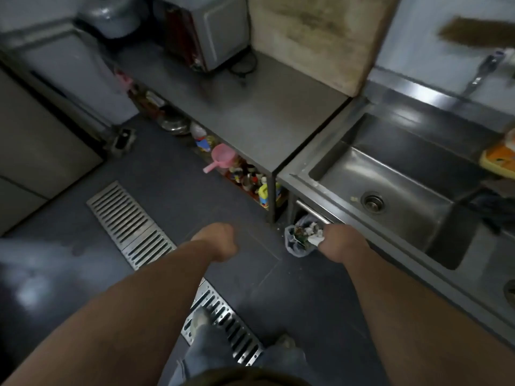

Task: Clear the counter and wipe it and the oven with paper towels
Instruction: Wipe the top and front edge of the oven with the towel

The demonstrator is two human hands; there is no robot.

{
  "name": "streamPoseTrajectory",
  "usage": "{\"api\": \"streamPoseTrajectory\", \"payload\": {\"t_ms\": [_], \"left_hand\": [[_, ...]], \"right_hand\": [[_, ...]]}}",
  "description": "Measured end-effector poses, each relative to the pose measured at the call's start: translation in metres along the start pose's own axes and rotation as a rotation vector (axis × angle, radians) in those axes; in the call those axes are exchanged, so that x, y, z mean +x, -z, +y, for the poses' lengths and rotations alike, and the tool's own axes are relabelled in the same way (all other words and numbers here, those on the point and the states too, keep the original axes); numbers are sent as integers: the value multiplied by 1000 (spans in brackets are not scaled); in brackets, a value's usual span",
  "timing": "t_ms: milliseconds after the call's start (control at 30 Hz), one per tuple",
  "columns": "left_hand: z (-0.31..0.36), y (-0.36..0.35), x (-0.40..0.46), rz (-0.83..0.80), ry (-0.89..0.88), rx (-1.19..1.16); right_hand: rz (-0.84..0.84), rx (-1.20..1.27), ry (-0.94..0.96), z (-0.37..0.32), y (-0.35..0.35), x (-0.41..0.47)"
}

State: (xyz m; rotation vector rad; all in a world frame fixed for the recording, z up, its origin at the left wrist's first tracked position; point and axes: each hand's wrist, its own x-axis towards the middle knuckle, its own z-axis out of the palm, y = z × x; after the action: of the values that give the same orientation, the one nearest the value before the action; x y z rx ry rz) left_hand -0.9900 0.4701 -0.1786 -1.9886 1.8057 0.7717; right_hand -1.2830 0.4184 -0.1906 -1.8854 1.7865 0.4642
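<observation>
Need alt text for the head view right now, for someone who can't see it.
The right hand holds a white paper wad over a lined trash bin on the floor beside the sink. The left hand is a fist holding nothing. The steel counter carries only the oven.

Single head-worn wide-angle view, angled steeply downward and forward from standing height; counter at frame centre, sink right, floor grate below, both forearms close.
</observation>
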Motion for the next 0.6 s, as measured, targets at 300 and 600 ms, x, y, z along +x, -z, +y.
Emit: {"api": "streamPoseTrajectory", "payload": {"t_ms": [300,600], "left_hand": [[-145,-20,-51,-6,288,-170],[-289,3,-3,-20,313,-237]], "right_hand": [[-54,-8,239,-162,3,28],[-23,-129,270,-304,22,71]]}}
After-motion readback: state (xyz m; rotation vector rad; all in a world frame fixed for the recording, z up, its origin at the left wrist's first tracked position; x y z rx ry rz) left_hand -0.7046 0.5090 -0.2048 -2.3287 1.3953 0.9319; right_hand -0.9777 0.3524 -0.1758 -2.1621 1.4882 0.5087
